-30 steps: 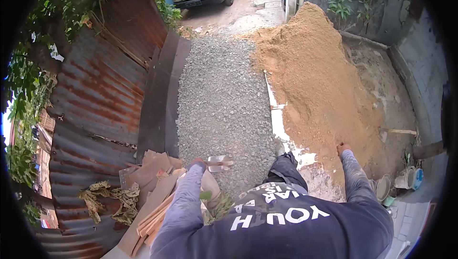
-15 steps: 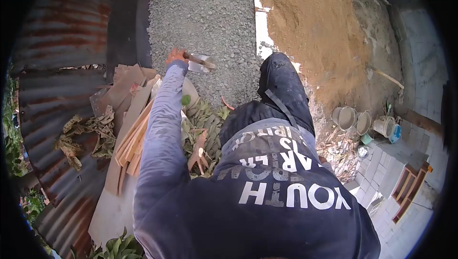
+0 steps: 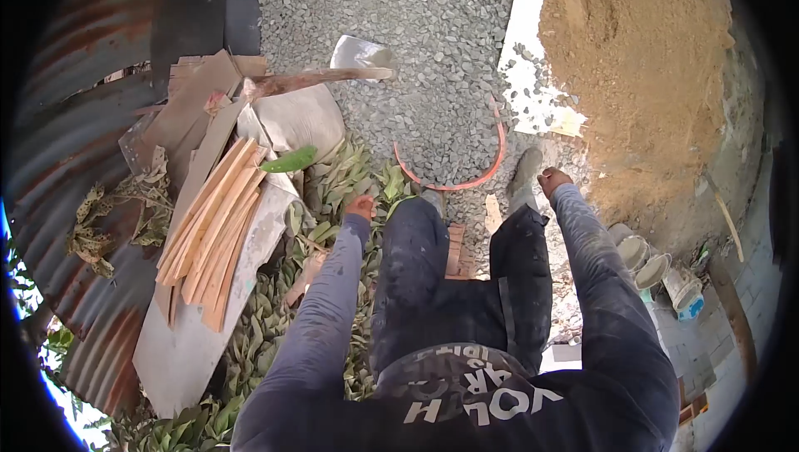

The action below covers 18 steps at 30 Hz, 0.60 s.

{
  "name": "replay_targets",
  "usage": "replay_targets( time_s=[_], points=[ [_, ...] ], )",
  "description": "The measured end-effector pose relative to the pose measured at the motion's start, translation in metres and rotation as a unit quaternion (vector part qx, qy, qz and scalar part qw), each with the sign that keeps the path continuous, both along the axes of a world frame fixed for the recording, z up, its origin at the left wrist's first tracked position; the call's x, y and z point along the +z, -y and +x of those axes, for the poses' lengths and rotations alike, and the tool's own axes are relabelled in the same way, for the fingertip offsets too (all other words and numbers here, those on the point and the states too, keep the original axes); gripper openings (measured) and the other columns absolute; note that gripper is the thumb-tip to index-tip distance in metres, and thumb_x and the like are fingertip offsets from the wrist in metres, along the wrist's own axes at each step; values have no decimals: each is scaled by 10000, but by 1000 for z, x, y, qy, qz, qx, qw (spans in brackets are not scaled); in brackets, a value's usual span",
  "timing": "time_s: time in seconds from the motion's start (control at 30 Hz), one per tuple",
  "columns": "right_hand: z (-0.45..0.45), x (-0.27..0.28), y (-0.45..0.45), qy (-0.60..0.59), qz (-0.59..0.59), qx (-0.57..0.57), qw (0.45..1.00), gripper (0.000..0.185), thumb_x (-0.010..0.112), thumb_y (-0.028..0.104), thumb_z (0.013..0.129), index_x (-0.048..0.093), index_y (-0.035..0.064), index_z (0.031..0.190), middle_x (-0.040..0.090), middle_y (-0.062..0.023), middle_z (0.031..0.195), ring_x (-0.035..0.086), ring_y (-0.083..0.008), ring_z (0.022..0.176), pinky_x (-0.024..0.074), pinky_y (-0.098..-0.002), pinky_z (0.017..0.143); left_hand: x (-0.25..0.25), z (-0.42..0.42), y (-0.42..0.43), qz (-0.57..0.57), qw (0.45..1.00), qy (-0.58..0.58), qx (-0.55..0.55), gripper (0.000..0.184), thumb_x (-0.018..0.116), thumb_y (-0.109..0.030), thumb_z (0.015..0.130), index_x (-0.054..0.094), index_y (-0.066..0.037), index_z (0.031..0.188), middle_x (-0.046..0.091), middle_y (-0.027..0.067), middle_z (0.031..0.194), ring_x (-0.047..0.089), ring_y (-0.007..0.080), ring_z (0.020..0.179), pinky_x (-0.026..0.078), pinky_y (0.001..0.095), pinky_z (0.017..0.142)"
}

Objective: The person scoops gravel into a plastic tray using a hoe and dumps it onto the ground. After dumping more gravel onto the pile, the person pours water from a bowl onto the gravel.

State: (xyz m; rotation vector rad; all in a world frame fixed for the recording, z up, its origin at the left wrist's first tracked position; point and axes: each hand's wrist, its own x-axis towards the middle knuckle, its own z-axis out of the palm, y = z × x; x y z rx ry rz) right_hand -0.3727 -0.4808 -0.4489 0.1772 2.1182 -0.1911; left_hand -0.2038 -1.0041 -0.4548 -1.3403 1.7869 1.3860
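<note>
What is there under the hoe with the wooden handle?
Grey gravel shows around the blade of the hoe, and a pale sack along the near side of its handle. What lies directly beneath blade and handle is covered, so it cannot be seen.

We are looking from a single camera worn on the person's head, which is facing forward and steeply down. The dark shirt (image 3: 449, 419) is sitting nearest, filling the bottom edge, its lettering (image 3: 478, 413) running upside down to us. Beyond it we are seeing the legs (image 3: 408, 277) from above, with the left hand (image 3: 360, 206) and right hand (image 3: 554, 180) flanking them around mid-height. Gravel (image 3: 408, 2) is spreading farther off, top centre. The wide round lens is blackening the corners and bending the outer parts, taking in corrugated sheets (image 3: 71, 169) at left and sand (image 3: 641, 77) at right.
</note>
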Motion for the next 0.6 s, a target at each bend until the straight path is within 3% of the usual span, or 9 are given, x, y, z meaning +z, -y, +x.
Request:
replay_targets(
  time_s=[0.07, 0.17, 0.2, 0.27, 0.3, 0.37, 0.5, 0.57, 0.6],
  points=[
    [-17, -99, 23, 26, -15, -15, 999, 424, 541, 390, 845, 579, 96, 1148, 637, -160, 1076, 588, -327, 1034, 453, -398, 902, -75, 25, -12, 4, 995, 98, -5, 211, 585, -194, 888, 627, -59, 1045, 666, 55, 847, 548, 96, 588, 428, 280, 485],
    [-9, -249, 35, -21, -18, -142, 990, 530, 449, 506, 878, 569, 70, 1155, 630, -172, 1085, 584, -348, 1030, 438, -401, 913, -230, 47, 5, -111, 958, 63, -257, 219, 547, -202, 880, 631, -69, 1033, 676, 110, 913, 635, 235, 801, 498, 337, 730],
    [-21, -283, 46, -38, -8, -215, 976, 586, 412, 559, 883, 582, 58, 1134, 631, -174, 1078, 584, -358, 1025, 432, -408, 912, -270, 23, -7, -158, 966, 62, -193, 271, 532, -247, 884, 616, -55, 1056, 660, 150, 933, 616, 290, 886, 472, 369, 814],
    [-10, -361, 38, -19, -52, -186, 981, 664, 345, 625, 881, 608, 53, 1092, 634, -215, 1034, 584, -382, 1000, 417, -442, 894, -331, -2, -11, -175, 975, 52, -130, 333, 515, -309, 894, 604, -20, 1033, 646, 169, 961, 611, 292, 888, 466, 378, 797],
    [-5, -388, 40, -13, -47, -223, 973, 703, 370, 652, 857, 637, 25, 1029, 640, -217, 1000, 591, -369, 984, 424, -435, 872, -349, -18, -15, -139, 987, 71, -38, 368, 485, -351, 906, 602, -28, 1039, 640, 132, 944, 599, 254, 823, 462, 361, 734],
    [5, -404, 48, -17, -48, -295, 954, 779, 395, 704, 816, 670, -17, 922, 650, -213, 909, 608, -342, 922, 440, -418, 825, -369, -50, -29, -62, 982, 101, 145, 445, 424, -434, 929, 599, -43, 1049, 627, 57, 911, 575, 178, 695, 454, 329, 608],
    [0, -390, 73, -27, -107, -403, 909, 873, 398, 786, 751, 676, -41, 785, 644, -175, 722, 626, -284, 757, 459, -379, 727, -380, -65, -38, -41, 942, 144, 299, 537, 407, -541, 897, 601, -75, 1080, 618, 30, 939, 542, 165, 633, 429, 320, 556],
    [-20, -373, 76, 30, -134, -415, 900, 880, 400, 817, 719, 671, -20, 728, 634, -130, 650, 622, -246, 684, 456, -341, 691, -391, -66, -35, -25, 940, 146, 306, 595, 422, -576, 879, 576, -74, 1160, 624, 43, 1003, 586, 203, 705, 465, 350, 606],
    [-18, -380, 75, 40, -109, -404, 907, 896, 394, 823, 714, 672, -29, 749, 640, -151, 678, 624, -270, 717, 456, -360, 712, -393, -65, -30, 15, 944, 135, 302, 640, 426, -616, 855, 517, -106, 1230, 568, 62, 1117, 535, 252, 864, 429, 432, 703]
  ],
)
